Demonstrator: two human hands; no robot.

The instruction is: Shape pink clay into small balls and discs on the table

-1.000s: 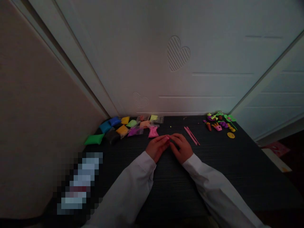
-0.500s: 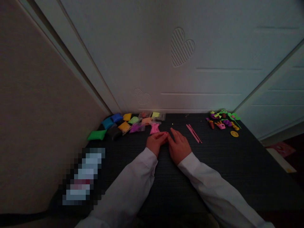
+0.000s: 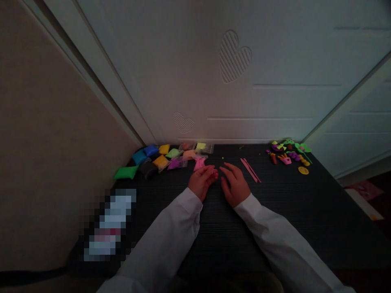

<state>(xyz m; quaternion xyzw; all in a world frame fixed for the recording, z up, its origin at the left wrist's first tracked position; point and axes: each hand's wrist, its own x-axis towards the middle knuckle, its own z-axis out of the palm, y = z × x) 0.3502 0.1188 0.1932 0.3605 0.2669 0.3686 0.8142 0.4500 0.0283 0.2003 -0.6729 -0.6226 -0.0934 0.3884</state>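
Note:
Both hands rest on a dark ribbed table [image 3: 275, 211], in white sleeves. My left hand [image 3: 202, 182] is curled, its fingertips pinching a small pink lump of clay [image 3: 214, 174]. My right hand [image 3: 234, 184] lies just to the right with fingers stretched out and apart, holding nothing. A pink clay packet [image 3: 199, 162] lies just beyond my left hand. Two thin pink sticks [image 3: 250, 170] lie to the right of my right hand.
Several coloured clay packets [image 3: 159, 159] are heaped at the back left, a green one [image 3: 126, 172] nearest the edge. Small finished clay figures [image 3: 288, 154] sit at the back right. A white panelled wall [image 3: 232, 81] closes off the back. A blurred-out object [image 3: 106, 228] lies front left.
My hands were touching at the fingertips; now they have drawn apart. My right hand has opened and shifted right, while the left keeps the pink lump. The view has tipped slightly.

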